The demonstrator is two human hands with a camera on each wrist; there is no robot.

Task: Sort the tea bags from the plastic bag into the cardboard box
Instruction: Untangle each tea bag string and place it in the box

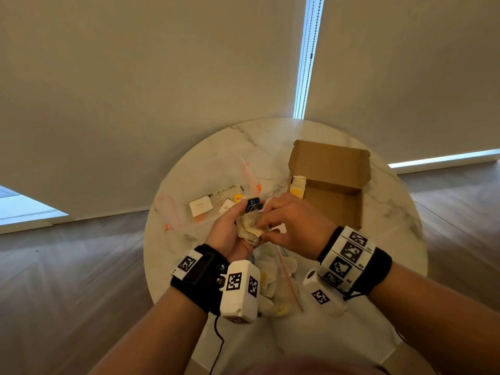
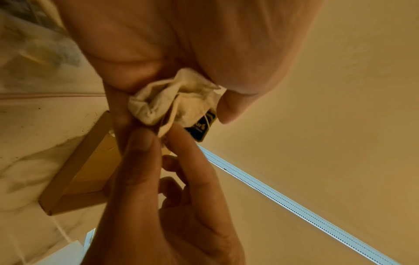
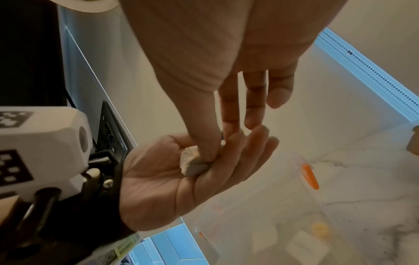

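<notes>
A crumpled pale tea bag (image 1: 249, 226) with a dark blue tag (image 1: 254, 204) lies in my upturned left hand (image 1: 230, 235), above the table's middle. The left thumb curls against it in the left wrist view, beside the tea bag (image 2: 176, 100) and the tag (image 2: 200, 128). My right hand (image 1: 263, 224) pinches the bag's edge between thumb and forefinger; its thumb presses the tea bag (image 3: 192, 165) into the left palm. The open cardboard box (image 1: 335, 190) stands at the right, with tea bags (image 1: 297, 185) in its left end. A clear plastic bag (image 1: 273, 282) of tea bags lies under my wrists.
A second clear plastic bag (image 1: 216, 180) with an orange zip (image 1: 254, 180) lies at the left, with paper tags (image 1: 200, 206) and loose tea crumbs. The round marble table (image 1: 392, 212) has its edge close on all sides. A window blind hangs behind.
</notes>
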